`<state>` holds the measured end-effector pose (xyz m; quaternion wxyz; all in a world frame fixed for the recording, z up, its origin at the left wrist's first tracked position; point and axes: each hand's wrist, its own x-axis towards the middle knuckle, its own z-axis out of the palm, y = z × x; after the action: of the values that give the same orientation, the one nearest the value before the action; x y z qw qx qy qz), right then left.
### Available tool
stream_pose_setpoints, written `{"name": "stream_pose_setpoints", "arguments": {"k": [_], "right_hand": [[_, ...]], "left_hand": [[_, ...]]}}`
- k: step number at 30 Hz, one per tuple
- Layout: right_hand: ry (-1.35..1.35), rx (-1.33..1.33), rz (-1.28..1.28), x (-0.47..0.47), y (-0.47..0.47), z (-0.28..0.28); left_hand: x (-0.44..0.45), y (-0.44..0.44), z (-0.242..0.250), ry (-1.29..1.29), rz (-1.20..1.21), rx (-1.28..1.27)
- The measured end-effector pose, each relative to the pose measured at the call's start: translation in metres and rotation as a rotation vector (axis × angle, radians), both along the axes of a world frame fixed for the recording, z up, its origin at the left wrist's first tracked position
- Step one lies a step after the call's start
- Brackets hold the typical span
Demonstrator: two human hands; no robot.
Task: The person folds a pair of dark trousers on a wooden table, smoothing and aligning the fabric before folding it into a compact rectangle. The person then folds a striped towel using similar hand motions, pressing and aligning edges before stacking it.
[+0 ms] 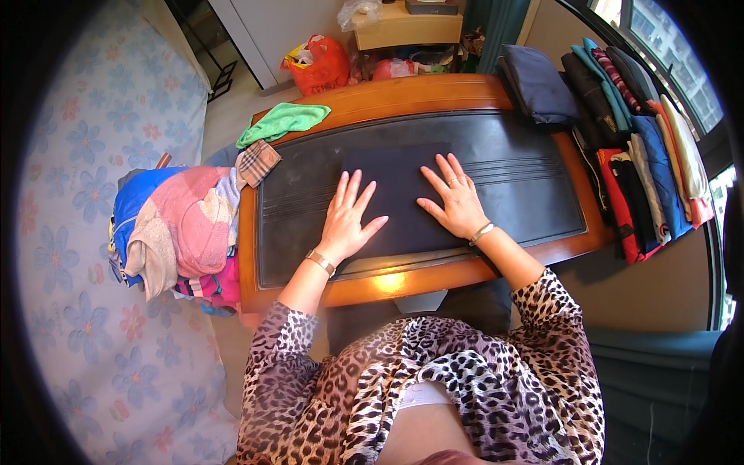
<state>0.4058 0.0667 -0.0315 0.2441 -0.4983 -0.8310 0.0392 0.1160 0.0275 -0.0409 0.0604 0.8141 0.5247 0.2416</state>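
Observation:
A dark, flat folded cloth [398,200] lies on the black inset top of a wooden desk [325,296]. My left hand [349,218] rests palm down at the left side of the cloth, fingers spread. On its right side lies my right hand [453,197], also palm down with the fingers apart. Neither hand grips anything. The cloth's lower edge is hard to tell from the black desk top. A checked cloth [259,163] and a green cloth [285,123] lie at the desk's upper left corner.
A heap of loose clothes [180,226] stands against the desk's left edge, beside a flower-patterned bed cover [116,349]. Several folded garments [657,168] are stacked at the right, near a window [668,52]. Past the desk's far edge is a red plastic bag [319,67].

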Motion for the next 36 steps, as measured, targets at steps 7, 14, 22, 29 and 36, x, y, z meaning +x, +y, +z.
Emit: {"name": "stream_pose_setpoints", "arguments": {"k": [7, 14, 22, 29, 36], "right_hand": [[0.409, -0.357, -0.315, 0.004, 0.009, -0.002], [1.218, -1.242, -0.216, 0.021, 0.031, 0.034], [1.443, -1.237, -0.113, 0.004, -0.004, 0.049], [1.716, -0.883, -0.12, 0.051, 0.023, 0.085], [1.881, -0.246, 0.117, 0.139, 0.132, 0.144]], "left_hand": [[-0.005, -0.004, -0.013, -0.459, 0.154, -0.072], [-0.011, 0.002, -0.018, -0.612, 0.109, -0.091], [-0.023, 0.006, -0.022, -0.887, 0.019, -0.218], [-0.022, 0.008, -0.03, -1.113, -0.042, -0.327], [-0.023, 0.007, -0.031, -1.091, -0.003, -0.34]]}}
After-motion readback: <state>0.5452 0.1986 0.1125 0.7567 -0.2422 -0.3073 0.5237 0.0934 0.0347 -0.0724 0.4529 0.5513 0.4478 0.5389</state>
